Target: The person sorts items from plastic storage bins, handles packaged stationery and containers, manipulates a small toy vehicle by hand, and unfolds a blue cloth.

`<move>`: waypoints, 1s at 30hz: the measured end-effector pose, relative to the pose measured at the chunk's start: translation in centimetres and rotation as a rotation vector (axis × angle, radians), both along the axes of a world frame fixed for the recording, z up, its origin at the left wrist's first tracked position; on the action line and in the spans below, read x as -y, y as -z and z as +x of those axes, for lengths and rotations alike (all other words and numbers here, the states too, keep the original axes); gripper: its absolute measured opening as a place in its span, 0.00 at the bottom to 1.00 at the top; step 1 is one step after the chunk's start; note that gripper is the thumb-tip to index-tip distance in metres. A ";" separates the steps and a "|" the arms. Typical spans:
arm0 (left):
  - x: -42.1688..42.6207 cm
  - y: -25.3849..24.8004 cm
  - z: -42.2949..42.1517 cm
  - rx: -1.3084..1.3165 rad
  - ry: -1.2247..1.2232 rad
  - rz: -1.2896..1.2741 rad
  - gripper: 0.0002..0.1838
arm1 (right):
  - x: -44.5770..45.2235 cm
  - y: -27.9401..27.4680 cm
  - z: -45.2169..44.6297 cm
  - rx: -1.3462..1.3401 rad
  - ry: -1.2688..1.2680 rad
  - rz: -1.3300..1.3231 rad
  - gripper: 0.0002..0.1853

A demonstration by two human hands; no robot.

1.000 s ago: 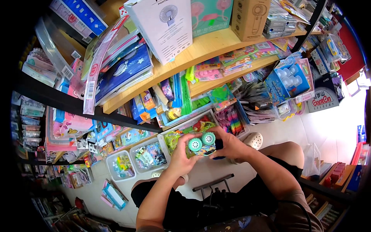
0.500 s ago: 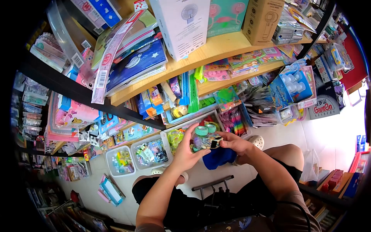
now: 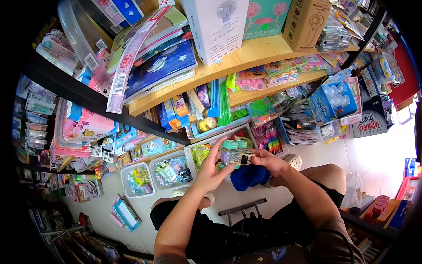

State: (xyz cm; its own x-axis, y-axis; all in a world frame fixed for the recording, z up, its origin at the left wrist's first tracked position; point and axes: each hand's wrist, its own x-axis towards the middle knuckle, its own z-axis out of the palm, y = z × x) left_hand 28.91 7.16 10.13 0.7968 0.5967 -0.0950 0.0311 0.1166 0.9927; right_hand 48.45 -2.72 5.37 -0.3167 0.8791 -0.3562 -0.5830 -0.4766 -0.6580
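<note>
Both hands hold a small see-through toy [image 3: 237, 157] with round green wheel-like discs along its upper side and a black-and-pale patch at its right end. What kind of toy it is I cannot make out for sure. My left hand [image 3: 212, 170] grips its left end, thumb across the near side and fingers behind. The fingers of my right hand [image 3: 269, 163] close on the right end. Just below the toy is a dark blue cloth-like item [image 3: 249, 177]. Behind it stands a white bin [image 3: 190, 155] with yellow-green packets.
Two clear bins [image 3: 152, 189] of small goods stand on the floor at left. Wooden shelves [image 3: 259, 49] with boxes and notebooks [image 3: 160, 72] rise in front. A blue-and-pink package [image 3: 126, 214] lies on the floor. A metal stool-like frame [image 3: 241, 207] is between my legs.
The toy has tipped slightly in my hands, so its green discs show more edge-on. My view has shifted a little, and both hands keep their hold.
</note>
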 end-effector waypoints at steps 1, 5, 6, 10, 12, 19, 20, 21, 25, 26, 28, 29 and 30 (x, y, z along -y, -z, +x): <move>0.0 0.0 0.0 -0.001 -0.005 -0.019 0.39 | -0.1 -0.2 0.0 -0.018 -0.001 0.000 0.41; -0.1 0.2 0.0 0.045 0.000 -0.108 0.40 | -0.2 -0.4 -0.2 -0.007 0.008 0.055 0.39; -0.1 0.3 0.1 0.055 0.006 -0.125 0.40 | -0.2 -0.6 -0.2 -0.007 0.016 0.058 0.38; -0.1 0.8 0.2 0.093 0.012 -0.172 0.40 | -0.1 -1.1 -0.3 0.015 0.034 0.053 0.36; -0.2 0.8 0.2 0.082 0.009 -0.178 0.40 | 0.0 -1.4 -0.3 0.031 0.034 0.037 0.36; -0.1 0.9 0.6 0.097 0.007 -0.178 0.37 | 0.0 -1.5 0.0 0.038 0.036 0.087 0.38; -0.1 0.9 0.6 0.098 0.011 -0.176 0.37 | 0.0 -1.4 0.0 0.039 0.034 0.086 0.38; 0.0 0.8 0.7 0.099 0.014 -0.173 0.38 | 0.1 -1.4 0.1 0.039 0.031 0.085 0.39; 0.4 0.4 0.8 0.083 -0.005 -0.072 0.40 | 0.2 -1.5 0.1 -0.016 0.034 0.055 0.44; 0.5 0.3 0.9 0.075 -0.001 -0.017 0.42 | 0.2 -1.5 0.1 -0.019 0.025 0.067 0.44; 0.6 0.2 1.1 0.060 0.007 0.095 0.44 | 0.2 -1.3 0.0 -0.010 0.007 0.105 0.43; 0.8 0.0 1.2 0.052 -0.016 0.092 0.43 | 0.2 -0.9 -0.2 0.003 -0.003 0.129 0.42; 1.0 -0.1 1.2 0.045 -0.039 0.090 0.43 | 0.2 -0.7 -0.3 0.015 -0.013 0.154 0.40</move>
State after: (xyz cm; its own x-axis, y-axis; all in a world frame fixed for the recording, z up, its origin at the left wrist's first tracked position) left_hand 30.10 6.14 10.18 0.7750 0.6319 -0.0042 -0.0164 0.0267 0.9995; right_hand 48.16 -2.90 6.11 -0.3238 0.9195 -0.2227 -0.5667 -0.3770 -0.7326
